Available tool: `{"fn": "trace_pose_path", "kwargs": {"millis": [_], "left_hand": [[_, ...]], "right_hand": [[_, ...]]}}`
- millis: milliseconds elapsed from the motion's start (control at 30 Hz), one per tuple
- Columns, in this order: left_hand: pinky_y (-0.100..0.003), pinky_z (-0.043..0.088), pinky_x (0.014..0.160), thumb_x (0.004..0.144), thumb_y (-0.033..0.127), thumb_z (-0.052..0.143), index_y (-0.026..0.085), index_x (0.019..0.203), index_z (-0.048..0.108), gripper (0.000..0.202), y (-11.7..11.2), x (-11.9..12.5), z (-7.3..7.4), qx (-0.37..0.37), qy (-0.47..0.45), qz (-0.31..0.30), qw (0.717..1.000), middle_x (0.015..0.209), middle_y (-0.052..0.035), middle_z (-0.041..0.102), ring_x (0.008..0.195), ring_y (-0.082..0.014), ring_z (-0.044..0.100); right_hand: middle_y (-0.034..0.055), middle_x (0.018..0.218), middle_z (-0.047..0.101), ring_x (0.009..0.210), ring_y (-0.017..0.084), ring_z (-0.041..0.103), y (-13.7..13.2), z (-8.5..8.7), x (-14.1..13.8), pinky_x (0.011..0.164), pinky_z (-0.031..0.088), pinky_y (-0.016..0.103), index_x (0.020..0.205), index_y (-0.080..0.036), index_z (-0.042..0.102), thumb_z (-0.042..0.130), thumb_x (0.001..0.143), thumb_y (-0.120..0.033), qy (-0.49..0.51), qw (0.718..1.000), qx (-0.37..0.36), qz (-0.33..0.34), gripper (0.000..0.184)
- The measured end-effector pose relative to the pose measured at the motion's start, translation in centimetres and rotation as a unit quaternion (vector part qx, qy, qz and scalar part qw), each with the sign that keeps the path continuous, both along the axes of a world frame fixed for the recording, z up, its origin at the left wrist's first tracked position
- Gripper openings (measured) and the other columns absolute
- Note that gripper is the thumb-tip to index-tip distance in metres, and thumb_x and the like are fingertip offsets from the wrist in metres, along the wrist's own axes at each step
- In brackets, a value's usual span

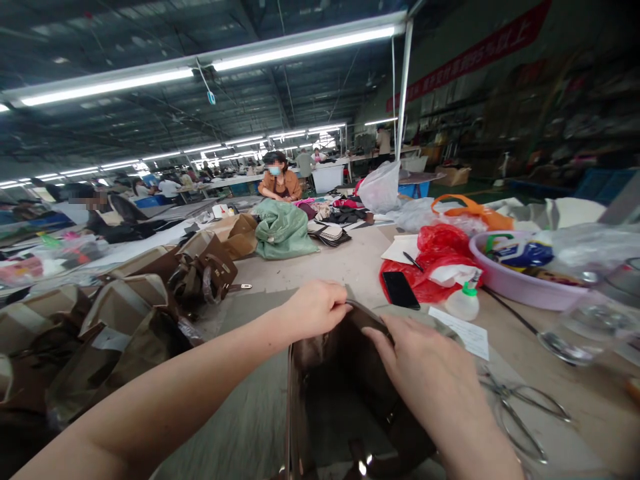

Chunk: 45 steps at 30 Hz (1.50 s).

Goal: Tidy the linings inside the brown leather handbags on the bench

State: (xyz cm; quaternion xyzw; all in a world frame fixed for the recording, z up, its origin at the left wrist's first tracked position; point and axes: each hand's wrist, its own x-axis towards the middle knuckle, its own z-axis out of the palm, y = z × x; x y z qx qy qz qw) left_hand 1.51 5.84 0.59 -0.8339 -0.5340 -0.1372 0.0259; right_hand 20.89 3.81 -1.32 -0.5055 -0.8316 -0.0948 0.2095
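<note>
In front of me a dark brown handbag (pixel 340 407) stands with its mouth facing up, and I look down into its dim inside. My left hand (pixel 316 308) pinches the far rim of the bag, fingers curled over the edge. The right hand (pixel 425 353) grips the rim on the right, its thumb inside the opening and its other fingers mostly hidden on the outer side. A few small shiny metal parts show low in the bag. Beneath it lies a grey-green mat (pixel 240 393).
Several brown bags (pixel 125 313) stand at left. Scissors (pixel 520 400), a paper slip (pixel 465 331), a green-capped bottle (pixel 463 305), a phone (pixel 401 290), a red plastic bag (pixel 440 247) and a lilac basin (pixel 520 283) lie right. A green sack (pixel 283 230) and a co-worker (pixel 281 180) are beyond.
</note>
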Motion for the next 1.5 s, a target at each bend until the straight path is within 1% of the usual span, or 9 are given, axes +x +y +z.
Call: {"fn": "trace_pose_path", "kwargs": {"millis": [200, 467, 700, 867, 1000, 1067, 1133, 1300, 1500], "left_hand": [[-0.021, 0.03, 0.053, 0.08, 0.031, 0.05, 0.015, 0.061, 0.055, 0.025, 0.0, 0.3, 0.1, -0.01, -0.012, 0.014, 1.0, 0.062, 0.0008, 0.054, 0.054, -0.0085, 0.045], [-0.022, 0.028, 0.051, 0.079, 0.031, 0.051, 0.016, 0.06, 0.056, 0.025, 0.1, 0.5, -0.1, 0.002, -0.003, 0.025, 1.0, 0.062, 0.0007, 0.055, 0.054, -0.0091, 0.045], [-0.022, 0.029, 0.052, 0.08, 0.031, 0.049, 0.016, 0.06, 0.055, 0.026, 0.0, 0.6, 0.0, 0.005, -0.003, 0.023, 1.0, 0.062, 0.0006, 0.055, 0.055, -0.0093, 0.046], [-0.022, 0.03, 0.052, 0.082, 0.032, 0.048, 0.016, 0.061, 0.054, 0.027, -0.1, 0.6, 0.1, -0.01, -0.003, 0.023, 1.0, 0.063, 0.0005, 0.055, 0.055, -0.0093, 0.047], [-0.022, 0.036, 0.059, 0.079, 0.043, 0.052, 0.018, 0.077, 0.056, 0.025, -0.7, 0.7, 0.6, -0.019, -0.021, 0.014, 0.999, 0.074, -0.0003, 0.059, 0.064, -0.0121, 0.054], [-0.024, 0.039, 0.062, 0.073, 0.05, 0.057, 0.02, 0.097, 0.053, 0.039, -1.3, 0.7, 0.8, -0.023, -0.024, 0.022, 0.999, 0.086, -0.002, 0.061, 0.072, -0.0156, 0.057], [-0.026, 0.041, 0.066, 0.071, 0.049, 0.059, 0.02, 0.11, 0.046, 0.05, -1.8, 0.6, 0.9, -0.029, -0.008, 0.037, 0.999, 0.093, -0.0043, 0.061, 0.079, -0.0191, 0.058], [-0.026, 0.042, 0.066, 0.081, 0.031, 0.049, 0.022, 0.104, 0.05, 0.025, -2.4, 0.1, 0.9, -0.056, 0.035, 0.066, 0.996, 0.086, -0.0032, 0.064, 0.079, -0.019, 0.06], [-0.026, 0.042, 0.068, 0.078, 0.033, 0.054, 0.021, 0.107, 0.047, 0.032, -2.5, -0.3, 0.7, -0.037, 0.008, 0.071, 0.997, 0.087, -0.0026, 0.064, 0.08, -0.0192, 0.061]], "right_hand": [[0.0041, 0.066, 0.064, 0.052, 0.014, 0.056, 0.5, -0.1, -0.2, 0.046, 0.027, 0.026, 0.076, -0.022, 0.062, 0.045, 0.084, -0.037, -0.009, 1.0, -0.024, -0.019, 0.024], [0.0019, 0.063, 0.062, 0.055, 0.014, 0.053, 1.3, -0.5, -0.1, 0.048, 0.022, 0.027, 0.064, -0.021, 0.057, 0.045, 0.084, -0.034, -0.003, 1.0, -0.008, -0.006, 0.026], [0.0038, 0.068, 0.064, 0.056, 0.015, 0.055, 0.9, -0.4, -0.4, 0.048, 0.024, 0.026, 0.08, -0.022, 0.06, 0.043, 0.082, -0.052, 0.0, 1.0, -0.015, -0.006, 0.035], [0.0022, 0.066, 0.062, 0.056, 0.014, 0.055, 1.2, -0.9, -1.1, 0.049, 0.025, 0.026, 0.074, -0.022, 0.058, 0.044, 0.085, -0.039, -0.004, 0.999, -0.004, -0.034, 0.025], [0.0026, 0.067, 0.062, 0.056, 0.015, 0.055, 1.7, -1.1, -1.2, 0.048, 0.026, 0.026, 0.07, -0.021, 0.057, 0.044, 0.085, -0.038, -0.01, 0.999, -0.012, -0.041, 0.025], [0.0035, 0.069, 0.063, 0.056, 0.014, 0.056, 1.7, -0.9, -1.2, 0.048, 0.026, 0.026, 0.071, -0.021, 0.058, 0.044, 0.084, -0.038, -0.012, 0.999, -0.021, -0.047, 0.026], [0.0038, 0.069, 0.064, 0.057, 0.014, 0.057, 1.6, -0.7, -0.9, 0.048, 0.027, 0.026, 0.072, -0.021, 0.059, 0.043, 0.085, -0.042, -0.011, 0.998, -0.038, -0.043, 0.029], [0.0033, 0.066, 0.064, 0.063, 0.019, 0.059, 0.8, 0.1, 1.6, 0.05, 0.031, 0.026, 0.085, -0.024, 0.061, 0.045, 0.076, -0.06, -0.007, 0.996, -0.085, 0.001, 0.041], [0.0019, 0.063, 0.064, 0.059, 0.016, 0.058, 0.4, 0.8, 3.8, 0.051, 0.029, 0.026, 0.069, -0.024, 0.062, 0.05, 0.079, -0.04, -0.036, 0.993, -0.109, 0.017, 0.023]]}}
